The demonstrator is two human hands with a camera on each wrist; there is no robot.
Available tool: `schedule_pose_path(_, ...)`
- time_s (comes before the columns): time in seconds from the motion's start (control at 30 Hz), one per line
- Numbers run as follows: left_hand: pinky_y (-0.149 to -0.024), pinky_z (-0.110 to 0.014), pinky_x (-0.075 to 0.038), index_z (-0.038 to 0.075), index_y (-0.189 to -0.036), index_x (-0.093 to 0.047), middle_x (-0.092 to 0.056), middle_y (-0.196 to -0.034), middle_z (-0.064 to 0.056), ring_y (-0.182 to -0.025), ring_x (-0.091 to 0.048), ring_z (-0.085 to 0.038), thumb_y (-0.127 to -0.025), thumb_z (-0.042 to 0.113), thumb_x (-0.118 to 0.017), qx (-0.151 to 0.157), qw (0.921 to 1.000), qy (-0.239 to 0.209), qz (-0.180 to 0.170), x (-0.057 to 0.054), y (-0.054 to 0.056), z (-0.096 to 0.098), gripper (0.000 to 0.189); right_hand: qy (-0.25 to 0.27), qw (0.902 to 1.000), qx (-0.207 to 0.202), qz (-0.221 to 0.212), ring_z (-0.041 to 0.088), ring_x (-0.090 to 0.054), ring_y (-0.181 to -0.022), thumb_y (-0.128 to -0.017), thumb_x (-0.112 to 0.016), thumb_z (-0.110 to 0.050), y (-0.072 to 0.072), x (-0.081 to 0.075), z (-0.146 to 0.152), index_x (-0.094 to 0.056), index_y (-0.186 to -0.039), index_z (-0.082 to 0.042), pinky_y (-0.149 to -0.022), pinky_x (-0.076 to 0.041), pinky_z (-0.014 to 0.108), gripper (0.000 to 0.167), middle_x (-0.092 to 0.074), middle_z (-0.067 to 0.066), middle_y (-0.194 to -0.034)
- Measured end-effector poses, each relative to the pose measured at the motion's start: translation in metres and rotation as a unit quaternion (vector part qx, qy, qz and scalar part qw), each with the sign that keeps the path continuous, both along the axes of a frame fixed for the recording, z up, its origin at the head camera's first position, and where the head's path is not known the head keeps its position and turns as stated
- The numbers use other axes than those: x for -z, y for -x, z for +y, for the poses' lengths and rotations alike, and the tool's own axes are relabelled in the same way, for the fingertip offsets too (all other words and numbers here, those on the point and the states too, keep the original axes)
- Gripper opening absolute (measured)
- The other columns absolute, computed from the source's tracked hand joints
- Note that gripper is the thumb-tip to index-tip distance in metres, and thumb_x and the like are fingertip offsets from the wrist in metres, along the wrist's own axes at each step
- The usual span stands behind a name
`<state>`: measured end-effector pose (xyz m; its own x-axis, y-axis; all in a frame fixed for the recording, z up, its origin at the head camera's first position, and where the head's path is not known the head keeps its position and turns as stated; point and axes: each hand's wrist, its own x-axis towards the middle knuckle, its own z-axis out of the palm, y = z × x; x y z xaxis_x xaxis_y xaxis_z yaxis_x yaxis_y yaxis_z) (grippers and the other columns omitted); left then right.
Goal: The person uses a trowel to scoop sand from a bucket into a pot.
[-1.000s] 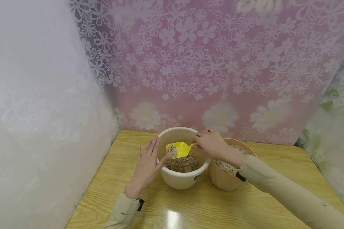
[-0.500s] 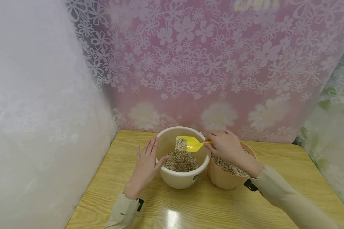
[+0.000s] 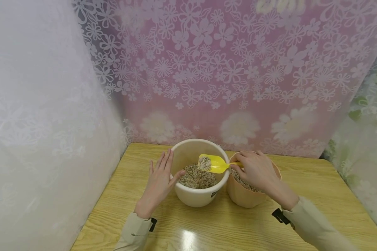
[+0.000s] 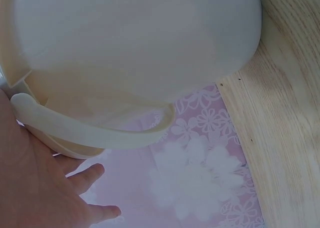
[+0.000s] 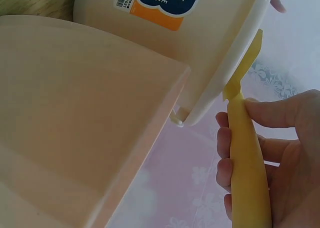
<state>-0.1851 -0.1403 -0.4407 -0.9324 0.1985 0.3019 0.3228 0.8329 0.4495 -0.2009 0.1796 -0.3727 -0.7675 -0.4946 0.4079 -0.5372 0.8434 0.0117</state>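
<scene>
A white bucket (image 3: 194,198) stands on the table with a layer of small gravel-like grains (image 3: 197,179) in its bottom. My left hand (image 3: 157,186) rests against the bucket's left rim, fingers straight and spread. In the left wrist view the bucket's handle (image 4: 95,133) hangs beside that hand. My right hand (image 3: 256,170) grips the handle of a yellow scoop (image 3: 219,164), fingers and thumb wrapped round it. The scoop's blade is over the bucket's right side and carries a small heap of pale grains (image 3: 204,163) near its tip.
A peach-coloured pot (image 3: 245,199) holding similar grains stands right beside the bucket, below my right hand. The wooden table (image 3: 238,230) backs onto a pink flowered curtain (image 3: 204,87). A white curtain (image 3: 50,139) hangs at the left. The bucket's side bears a label (image 5: 165,3).
My right hand has moved right with the scoop, from deep over the bucket to above the pot. The grains stay on the blade. My left hand has hardly moved.
</scene>
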Motion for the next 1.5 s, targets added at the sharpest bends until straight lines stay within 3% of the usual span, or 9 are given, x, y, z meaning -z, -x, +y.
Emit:
schedule_pose_path(0.17,-0.121,-0.063,0.003,0.009,-0.163,-0.015,-0.008,-0.170,-0.002,-0.157,-0.008,-0.026,-0.102,0.058,-0.047,0.002,0.9999,-0.005,-0.014,0.001,0.000,-0.001,0.085,0.011,0.9999,-0.002,0.003,0.030,-0.069,-0.103,-0.091,-0.077,-0.031,-0.001,0.006,0.001,-0.077,-0.101,-0.016,-0.095,-0.050,0.055,0.019,-0.075,0.004,-0.107)
schedule_pose_path(0.37,-0.122,-0.062,0.004,0.012,-0.164,-0.012,-0.006,-0.170,-0.001,-0.157,-0.006,-0.024,-0.102,0.059,-0.046,0.000,0.9996,-0.007,-0.026,0.001,0.000,-0.003,0.085,0.015,0.9998,0.015,-0.006,0.027,-0.071,-0.089,-0.091,-0.076,-0.033,-0.004,0.011,-0.001,-0.076,-0.104,-0.015,-0.100,-0.048,0.058,0.022,-0.075,0.004,-0.105)
schedule_pose_path(0.7,-0.120,-0.066,0.000,0.008,-0.163,-0.015,-0.009,-0.170,-0.004,-0.157,-0.009,-0.026,-0.102,0.061,-0.045,0.005,1.0000,-0.002,-0.008,0.001,0.001,-0.002,0.087,0.014,0.9992,0.036,0.001,0.025,-0.068,-0.075,-0.091,-0.076,-0.033,-0.006,0.014,-0.001,-0.076,-0.103,-0.013,-0.089,-0.053,0.054,0.023,-0.075,0.005,-0.098)
schedule_pose_path(0.83,-0.120,-0.066,0.000,0.008,-0.163,-0.015,-0.009,-0.170,-0.004,-0.156,-0.009,-0.026,-0.102,0.060,-0.045,0.006,0.9999,-0.004,-0.009,0.001,0.001,-0.002,0.086,0.017,0.9991,0.040,0.002,0.022,-0.067,-0.071,-0.091,-0.076,-0.034,-0.007,0.014,-0.001,-0.076,-0.101,-0.014,-0.077,-0.054,0.049,0.022,-0.075,0.004,-0.097)
schedule_pose_path(0.97,-0.120,-0.066,0.001,0.008,-0.163,-0.015,-0.010,-0.170,-0.005,-0.156,-0.010,-0.028,-0.102,0.060,-0.046,0.006,0.9999,-0.009,-0.009,0.002,0.001,-0.001,0.086,0.014,0.9989,0.045,0.002,0.023,-0.069,-0.073,-0.091,-0.077,-0.033,-0.009,0.010,0.002,-0.077,-0.101,-0.014,-0.086,-0.055,0.051,0.022,-0.076,0.004,-0.097)
schedule_pose_path(1.1,-0.121,-0.065,0.001,0.008,-0.163,-0.016,-0.012,-0.170,-0.005,-0.156,-0.012,-0.029,-0.102,0.059,-0.047,0.006,0.9999,-0.012,-0.005,0.003,0.002,0.000,0.086,0.019,0.9977,0.064,-0.009,0.027,-0.070,-0.080,-0.091,-0.076,-0.032,-0.012,0.002,0.008,-0.076,-0.100,-0.011,-0.086,-0.055,0.052,0.023,-0.075,0.007,-0.099)
schedule_pose_path(1.27,-0.121,-0.066,0.000,0.008,-0.163,-0.015,-0.013,-0.169,-0.007,-0.156,-0.013,-0.030,-0.102,0.059,-0.047,0.009,0.9999,-0.011,-0.003,0.003,0.002,0.001,0.086,0.040,0.9944,0.095,-0.020,0.021,-0.063,-0.065,-0.093,-0.073,-0.032,-0.018,-0.005,0.026,-0.076,-0.103,-0.010,-0.066,-0.052,0.047,0.023,-0.073,0.007,-0.089)
schedule_pose_path(1.5,-0.120,-0.066,0.000,0.006,-0.163,-0.016,-0.016,-0.169,-0.010,-0.156,-0.014,-0.031,-0.102,0.061,-0.044,0.011,0.9999,-0.012,0.003,0.002,0.001,0.000,0.086,0.038,0.9918,0.122,-0.003,0.023,-0.062,-0.063,-0.092,-0.075,-0.027,-0.027,-0.005,0.066,-0.075,-0.107,-0.005,-0.063,-0.049,0.048,0.027,-0.072,0.010,-0.087)
